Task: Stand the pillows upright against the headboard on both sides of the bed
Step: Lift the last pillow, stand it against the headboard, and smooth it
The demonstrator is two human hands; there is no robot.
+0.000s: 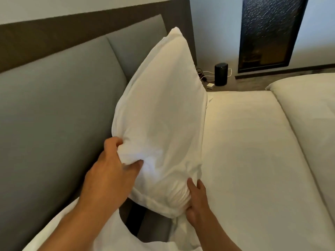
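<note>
A white pillow (161, 113) stands on end in the middle of the view, leaning toward the grey padded headboard (59, 105) on its left. My left hand (110, 167) grips the pillow's near left edge, fingers sunk into the fabric. My right hand (196, 201) holds its bottom near corner, bunching the cloth. A second white pillow (101, 230) lies low under my left forearm, partly hidden. The pillow's far bottom edge rests where the white mattress sheet (253, 151) meets the headboard.
A folded white duvet (308, 109) lies across the bed at the right. Beyond the bed's far side, a black cylindrical speaker (221, 74) with cables and a white adapter sits on a low surface. A dark framed panel (268, 33) leans against the wall.
</note>
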